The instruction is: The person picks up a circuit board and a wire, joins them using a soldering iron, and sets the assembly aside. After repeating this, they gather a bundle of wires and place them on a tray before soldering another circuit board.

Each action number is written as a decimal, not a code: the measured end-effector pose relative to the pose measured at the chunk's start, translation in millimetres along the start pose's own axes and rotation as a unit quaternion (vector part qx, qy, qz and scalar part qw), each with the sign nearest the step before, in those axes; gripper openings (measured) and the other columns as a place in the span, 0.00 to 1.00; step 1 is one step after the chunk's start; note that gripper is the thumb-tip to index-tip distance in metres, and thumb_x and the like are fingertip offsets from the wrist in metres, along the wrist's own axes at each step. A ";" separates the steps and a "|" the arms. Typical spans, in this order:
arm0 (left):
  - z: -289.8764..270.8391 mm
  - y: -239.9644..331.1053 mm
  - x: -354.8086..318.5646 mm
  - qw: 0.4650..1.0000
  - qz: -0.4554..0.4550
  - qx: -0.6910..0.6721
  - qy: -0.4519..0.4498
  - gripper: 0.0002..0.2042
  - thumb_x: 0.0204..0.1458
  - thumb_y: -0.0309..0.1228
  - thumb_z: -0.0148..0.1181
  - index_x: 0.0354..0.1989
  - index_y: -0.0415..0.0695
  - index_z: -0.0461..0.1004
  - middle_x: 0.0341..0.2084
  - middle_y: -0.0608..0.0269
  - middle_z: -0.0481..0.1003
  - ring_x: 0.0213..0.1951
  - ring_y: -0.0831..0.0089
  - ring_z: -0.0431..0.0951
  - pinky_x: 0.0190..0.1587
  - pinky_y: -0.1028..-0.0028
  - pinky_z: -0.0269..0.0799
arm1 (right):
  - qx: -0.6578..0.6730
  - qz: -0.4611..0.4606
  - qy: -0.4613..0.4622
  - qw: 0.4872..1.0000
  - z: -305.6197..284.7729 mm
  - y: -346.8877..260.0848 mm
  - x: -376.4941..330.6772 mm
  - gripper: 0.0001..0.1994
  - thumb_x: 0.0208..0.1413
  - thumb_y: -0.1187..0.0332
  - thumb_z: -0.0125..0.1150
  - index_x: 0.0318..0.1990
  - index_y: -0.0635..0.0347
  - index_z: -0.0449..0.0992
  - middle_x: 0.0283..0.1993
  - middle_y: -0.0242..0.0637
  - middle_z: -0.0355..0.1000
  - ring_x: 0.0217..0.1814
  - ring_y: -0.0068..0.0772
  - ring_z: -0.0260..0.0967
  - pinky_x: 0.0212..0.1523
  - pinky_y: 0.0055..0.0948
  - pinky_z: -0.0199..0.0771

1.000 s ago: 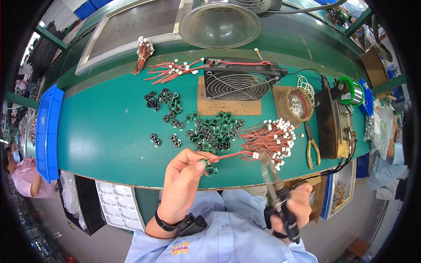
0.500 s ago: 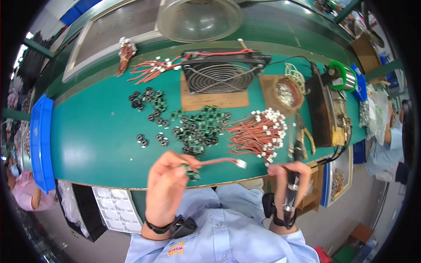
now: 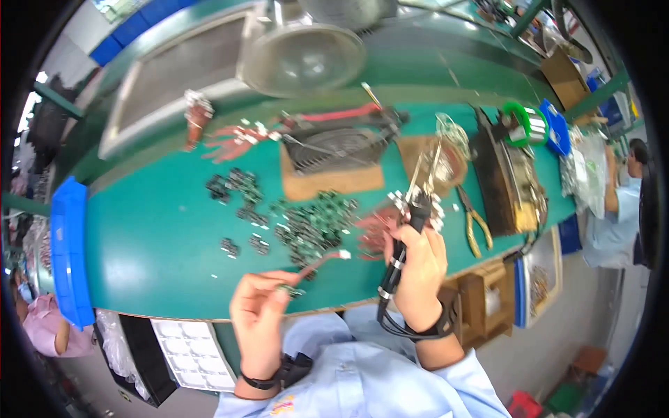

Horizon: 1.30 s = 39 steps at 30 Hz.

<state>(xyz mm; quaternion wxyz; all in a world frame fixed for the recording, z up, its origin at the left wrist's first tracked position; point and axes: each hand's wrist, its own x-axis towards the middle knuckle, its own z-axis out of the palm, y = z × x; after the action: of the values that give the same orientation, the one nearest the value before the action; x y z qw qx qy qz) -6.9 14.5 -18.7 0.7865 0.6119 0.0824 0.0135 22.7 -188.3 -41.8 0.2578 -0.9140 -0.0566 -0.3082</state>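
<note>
Overhead, bent hard by the lens: green bench (image 3: 139, 237), its near edge curving under both forearms, its far end cut off by the dark rim. Further back, blurred: clear dome (image 3: 303, 56) and grey tray (image 3: 167, 97), contents not readable. Mid-bench, smeared by motion: wire fan guard (image 3: 334, 146) on a brown board (image 3: 331, 182). To the right, a dark box (image 3: 509, 177), its inside too cluttered to make out, with yellow-handled pliers (image 3: 477, 226) beside it.

Nearer, partly covered by the right hand (image 3: 421, 268): loose red leads (image 3: 376, 233) with white plugs, individual pieces not countable. Just left of them, scattered dark green parts (image 3: 313, 223), shapes too small to tell.

Clenched in that right hand: black soldering iron (image 3: 404, 251), long axis near upright, leaning slightly right, tip away from the body toward the fan guard, tip itself lost in the blur, cable looping down past the wrist strap.

Pinched between thumb and fingertips of the left hand (image 3: 261, 306), over the bench's near edge: small green part (image 3: 291, 289) with one red wire (image 3: 320, 262) slanting up and right, ending in a white plug short of the iron.
</note>
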 end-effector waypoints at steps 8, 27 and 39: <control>-9.8 -9.6 -6.4 0.996 0.015 -0.033 -0.086 0.04 0.53 0.19 0.51 0.36 0.39 0.67 0.40 0.53 0.74 0.45 0.72 0.72 0.49 0.72 0.66 | -0.018 0.021 -0.032 0.999 11.3 9.8 -13.0 0.09 0.46 0.77 0.50 0.37 0.59 0.69 0.27 0.38 0.66 0.28 0.40 0.62 0.31 0.34 0.62; 15.2 -5.1 -20.6 0.965 0.106 0.192 -0.140 0.12 0.51 0.20 0.54 0.44 0.37 0.70 0.37 0.56 0.73 0.35 0.74 0.76 0.37 0.77 0.70 | 0.295 0.190 0.052 0.935 -40.7 -10.8 -46.5 0.19 0.51 0.83 0.53 0.49 0.60 0.57 0.36 0.41 0.68 0.37 0.28 0.66 0.42 0.24 0.67; 22.0 -0.1 -13.2 0.963 0.102 0.182 -0.170 0.10 0.47 0.15 0.55 0.39 0.35 0.71 0.36 0.56 0.73 0.37 0.72 0.74 0.39 0.78 0.72 | 0.478 0.204 -0.090 0.850 -39.3 -39.8 -12.7 0.23 0.44 0.85 0.61 0.45 0.58 0.58 0.31 0.39 0.71 0.33 0.25 0.70 0.35 0.22 0.70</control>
<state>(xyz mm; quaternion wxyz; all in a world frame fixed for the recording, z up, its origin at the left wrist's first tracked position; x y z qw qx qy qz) -16.7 -8.2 -12.1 0.6584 0.7435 -0.1145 -0.0261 -19.0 -173.3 -5.4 0.7134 -0.6928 -0.0322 -0.1001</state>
